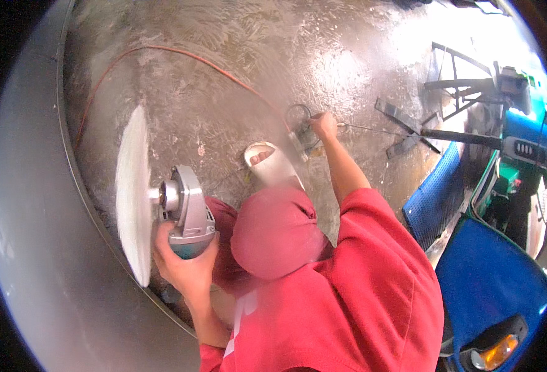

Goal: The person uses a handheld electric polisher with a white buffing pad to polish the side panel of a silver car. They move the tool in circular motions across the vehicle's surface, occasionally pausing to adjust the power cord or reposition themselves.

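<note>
My left hand [187, 267] grips the body of a polisher [187, 209] with a grey metal gear head and a teal housing. Its large white buffing pad [134, 200] faces the smooth grey curved panel at the left. My right hand [323, 125] is out to the right above the floor, its fingers closed around something dark and thin, perhaps a cable; the hand hides most of it. A dark cable loop [299, 111] shows beside it.
An orange-red cord [176, 50] arcs over the wet-looking floor to a connector near my sandal [269, 162]. The grey panel [46, 209] curves along the left. Crossed metal bars [406, 123], a blue perforated sheet [434, 197] and a blue vehicle panel [492, 269] with an orange lamp are at right.
</note>
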Available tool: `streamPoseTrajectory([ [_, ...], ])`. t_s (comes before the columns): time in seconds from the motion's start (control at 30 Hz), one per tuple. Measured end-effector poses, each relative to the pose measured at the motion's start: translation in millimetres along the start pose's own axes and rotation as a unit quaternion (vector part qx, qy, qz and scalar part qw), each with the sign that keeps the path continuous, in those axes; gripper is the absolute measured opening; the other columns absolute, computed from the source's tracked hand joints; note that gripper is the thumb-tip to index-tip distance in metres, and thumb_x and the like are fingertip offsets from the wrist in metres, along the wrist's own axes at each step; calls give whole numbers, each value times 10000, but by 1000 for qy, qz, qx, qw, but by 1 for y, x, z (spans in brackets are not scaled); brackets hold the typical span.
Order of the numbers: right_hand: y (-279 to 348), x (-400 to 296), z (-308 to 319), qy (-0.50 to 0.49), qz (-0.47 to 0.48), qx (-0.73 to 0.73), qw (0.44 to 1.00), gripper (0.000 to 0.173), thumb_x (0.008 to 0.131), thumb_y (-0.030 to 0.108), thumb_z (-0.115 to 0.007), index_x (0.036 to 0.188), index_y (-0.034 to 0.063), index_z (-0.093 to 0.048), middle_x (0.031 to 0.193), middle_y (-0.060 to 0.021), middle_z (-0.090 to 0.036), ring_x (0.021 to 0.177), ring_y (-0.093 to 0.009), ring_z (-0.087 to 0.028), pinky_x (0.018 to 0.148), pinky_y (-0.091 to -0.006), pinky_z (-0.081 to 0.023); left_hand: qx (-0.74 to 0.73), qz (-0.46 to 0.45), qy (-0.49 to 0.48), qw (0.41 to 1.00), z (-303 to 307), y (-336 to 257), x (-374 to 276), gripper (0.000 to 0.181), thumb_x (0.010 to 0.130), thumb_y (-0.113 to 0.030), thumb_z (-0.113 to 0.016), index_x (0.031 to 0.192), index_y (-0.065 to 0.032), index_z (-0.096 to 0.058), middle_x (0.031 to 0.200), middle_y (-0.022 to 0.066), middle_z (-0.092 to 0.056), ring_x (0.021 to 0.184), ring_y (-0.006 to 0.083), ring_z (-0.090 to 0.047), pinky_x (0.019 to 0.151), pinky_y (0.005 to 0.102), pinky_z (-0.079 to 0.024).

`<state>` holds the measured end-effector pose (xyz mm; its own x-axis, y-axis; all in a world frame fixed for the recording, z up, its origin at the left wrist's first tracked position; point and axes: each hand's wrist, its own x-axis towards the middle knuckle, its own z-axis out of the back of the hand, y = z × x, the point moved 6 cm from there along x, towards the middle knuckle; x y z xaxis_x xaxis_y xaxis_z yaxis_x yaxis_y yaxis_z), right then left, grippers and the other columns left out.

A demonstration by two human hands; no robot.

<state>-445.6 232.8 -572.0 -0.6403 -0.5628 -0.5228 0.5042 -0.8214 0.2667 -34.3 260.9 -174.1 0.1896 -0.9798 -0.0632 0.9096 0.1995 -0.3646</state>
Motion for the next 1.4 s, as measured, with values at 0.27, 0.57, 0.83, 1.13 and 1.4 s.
streamPoseTrajectory([
  [0.27, 37, -29, 28, 7, 188, 93, 978, 250, 744, 251, -669, 883, 50, -720, 847, -176, -695, 819, -311, -680, 744, -387, -515, -3, -52, -27, 998, 11, 12, -8, 725, 514, -243, -871, 1138, -104, -529, 1071, 164, -599, 992, 377, -576, 839, 455, -451],
  [0.57, 9, -35, 54, 37, 143, -87, 985, 277, 704, 287, -652, 853, 64, -722, 812, -215, -671, 812, -368, -662, 735, -430, -516, -19, -22, 8, 1000, 8, 16, -7, 771, 515, -199, -871, 1181, -106, -493, 1068, 160, -605, 994, 372, -592, 848, 444, -459],
  [0.83, 10, -21, 67, 57, 147, -27, 987, 322, 676, 302, -689, 864, 44, -732, 832, -170, -698, 809, -287, -678, 761, -382, -508, -35, -3, 5, 999, 11, 19, -11, 759, 518, -193, -859, 1181, -113, -498, 1087, 151, -604, 984, 366, -591, 837, 444, -464],
  [1.13, 16, 8, 80, 77, 152, -86, 982, 311, 692, 281, -663, 875, 41, -737, 660, -113, -650, 638, -176, -624, 583, -330, -482, -37, -2, -1, 999, 10, 27, -14, 751, 513, -195, -857, 1171, -126, -503, 1088, 143, -606, 981, 361, -597, 842, 435, -468],
  [1.4, 41, -18, 76, 339, -13, 244, 908, 110, 845, 132, -586, 839, 25, -610, 648, 25, -487, 493, -35, -360, 405, -180, -258, -29, 12, -5, 999, 11, 26, -14, 734, 512, -202, -858, 1160, -136, -519, 1089, 134, -608, 978, 354, -603, 840, 426, -473],
])
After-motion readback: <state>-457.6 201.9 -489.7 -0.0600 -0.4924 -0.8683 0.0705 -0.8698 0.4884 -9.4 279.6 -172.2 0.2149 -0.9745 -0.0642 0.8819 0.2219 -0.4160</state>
